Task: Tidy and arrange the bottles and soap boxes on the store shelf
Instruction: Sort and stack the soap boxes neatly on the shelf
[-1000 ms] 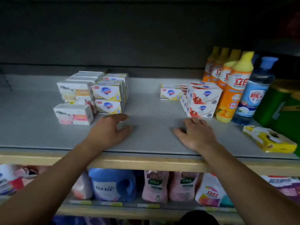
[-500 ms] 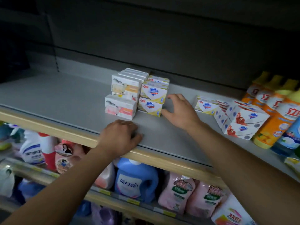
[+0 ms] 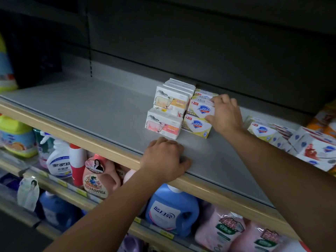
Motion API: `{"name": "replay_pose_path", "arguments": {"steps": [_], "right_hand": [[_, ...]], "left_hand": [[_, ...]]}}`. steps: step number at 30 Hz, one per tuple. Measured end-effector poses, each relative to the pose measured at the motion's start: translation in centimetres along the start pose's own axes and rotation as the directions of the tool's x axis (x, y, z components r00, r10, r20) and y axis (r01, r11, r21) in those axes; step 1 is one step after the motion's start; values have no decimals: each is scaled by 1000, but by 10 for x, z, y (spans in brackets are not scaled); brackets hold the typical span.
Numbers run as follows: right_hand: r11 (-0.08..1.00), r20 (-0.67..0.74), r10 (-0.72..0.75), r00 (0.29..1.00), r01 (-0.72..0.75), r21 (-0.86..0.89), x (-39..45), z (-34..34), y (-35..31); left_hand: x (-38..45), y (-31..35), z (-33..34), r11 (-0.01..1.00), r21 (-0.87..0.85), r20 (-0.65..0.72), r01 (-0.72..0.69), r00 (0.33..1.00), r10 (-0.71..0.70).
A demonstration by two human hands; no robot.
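Observation:
On the grey shelf stands a cluster of soap boxes. White sheep-print boxes are stacked at the left, with a pink-labelled one in front. Beside them are two stacked yellow Safeguard boxes. My right hand grips the upper Safeguard box, fingers on its top and thumb at its front; the lower box sits beneath. My left hand rests on the shelf near the front edge, fingers bent, holding nothing. Orange bottles show at the right edge.
Another Safeguard box and white-and-red soap boxes lie to the right. The shelf has a wooden front lip. Below are a spray bottle, a blue detergent jug and pink pouches.
My right hand rose from beside the Safeguard stack onto the upper box and took hold of it. My left hand stayed at the front edge. The view swung left.

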State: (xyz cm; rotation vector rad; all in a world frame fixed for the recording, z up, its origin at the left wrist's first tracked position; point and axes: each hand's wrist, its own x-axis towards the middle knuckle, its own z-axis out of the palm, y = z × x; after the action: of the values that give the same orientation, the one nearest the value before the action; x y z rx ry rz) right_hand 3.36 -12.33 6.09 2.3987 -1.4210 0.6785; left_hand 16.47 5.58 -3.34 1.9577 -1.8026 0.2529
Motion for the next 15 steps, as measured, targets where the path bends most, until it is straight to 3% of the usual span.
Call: {"name": "replay_pose_path", "arguments": {"steps": [3,7,10,12,15], "right_hand": [[999,-57,-11,998,13,39,-4,-4,-4],[961,-91,33,995,-7,275,-33,-18,-4],[907,-66,30,997,1,421,-69,-30,4],[878,-39,13,999,7,479,-94,-37,11],[810,-16,-20,1000,25,585,-128,-42,18]], "left_hand": [[2,-2,1,1000,-16,1,-2,1000,2],[1,0,-3,999,-48,21,13,1000,-12],[1,1,-11,962,-244,38,125,992,-120],[3,4,-17,847,-496,59,192,980,-188],[9,22,-25,570,-806,86,159,984,-154]]}}
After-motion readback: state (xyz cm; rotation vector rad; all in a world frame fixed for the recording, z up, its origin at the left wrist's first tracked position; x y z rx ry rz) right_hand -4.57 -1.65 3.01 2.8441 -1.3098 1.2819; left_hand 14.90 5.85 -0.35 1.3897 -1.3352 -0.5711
